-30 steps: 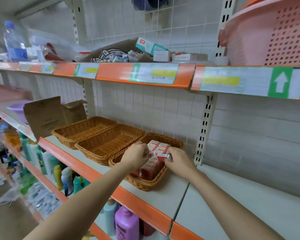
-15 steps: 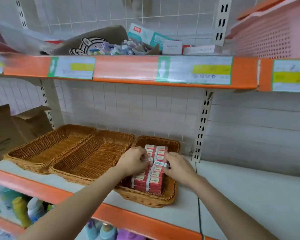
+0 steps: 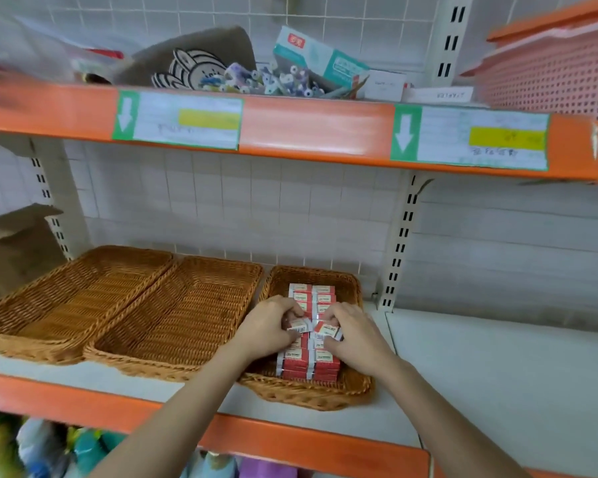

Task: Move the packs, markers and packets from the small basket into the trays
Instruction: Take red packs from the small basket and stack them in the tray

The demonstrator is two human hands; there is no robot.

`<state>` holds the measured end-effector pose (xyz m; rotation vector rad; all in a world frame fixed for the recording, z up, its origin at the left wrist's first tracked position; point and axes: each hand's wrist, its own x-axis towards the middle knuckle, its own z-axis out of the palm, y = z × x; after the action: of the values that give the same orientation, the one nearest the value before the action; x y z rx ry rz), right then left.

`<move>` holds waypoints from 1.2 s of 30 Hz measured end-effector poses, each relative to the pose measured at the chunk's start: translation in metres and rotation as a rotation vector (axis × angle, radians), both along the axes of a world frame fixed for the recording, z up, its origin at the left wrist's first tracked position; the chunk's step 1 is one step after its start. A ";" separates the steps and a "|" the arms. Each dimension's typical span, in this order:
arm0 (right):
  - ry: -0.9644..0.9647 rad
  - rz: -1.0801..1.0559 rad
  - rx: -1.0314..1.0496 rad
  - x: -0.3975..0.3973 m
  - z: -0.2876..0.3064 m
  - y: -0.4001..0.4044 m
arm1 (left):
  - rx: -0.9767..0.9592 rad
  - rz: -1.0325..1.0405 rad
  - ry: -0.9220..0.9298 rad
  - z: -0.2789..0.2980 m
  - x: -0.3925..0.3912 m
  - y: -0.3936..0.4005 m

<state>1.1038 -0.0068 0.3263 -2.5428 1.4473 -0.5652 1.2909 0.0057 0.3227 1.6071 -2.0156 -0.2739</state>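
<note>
Head view: left hand (image 3: 268,327) and right hand (image 3: 354,334), each grip clamped on one red pack (image 3: 308,362), have pressed lower onto the stack in right tray (image 3: 356,391), lower centre. Packs nearly seated.

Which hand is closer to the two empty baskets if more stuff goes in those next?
Probably the left hand. It grips a red pack in the right-hand tray, right beside the middle tray. The right hand sits on the far side.
</note>
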 end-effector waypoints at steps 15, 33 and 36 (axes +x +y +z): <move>-0.035 0.049 0.012 -0.001 0.000 0.000 | 0.032 -0.011 0.100 -0.001 0.000 -0.001; 0.343 0.112 -0.013 -0.016 0.026 -0.008 | 0.022 -0.196 -0.070 0.008 -0.003 0.008; 0.339 0.105 -0.002 -0.019 0.026 -0.008 | 0.062 -0.221 -0.169 0.014 0.003 0.006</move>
<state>1.0851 -0.0150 0.3526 -2.7978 1.3935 -0.1223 1.2940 0.0114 0.3369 1.4880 -2.3397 -0.2932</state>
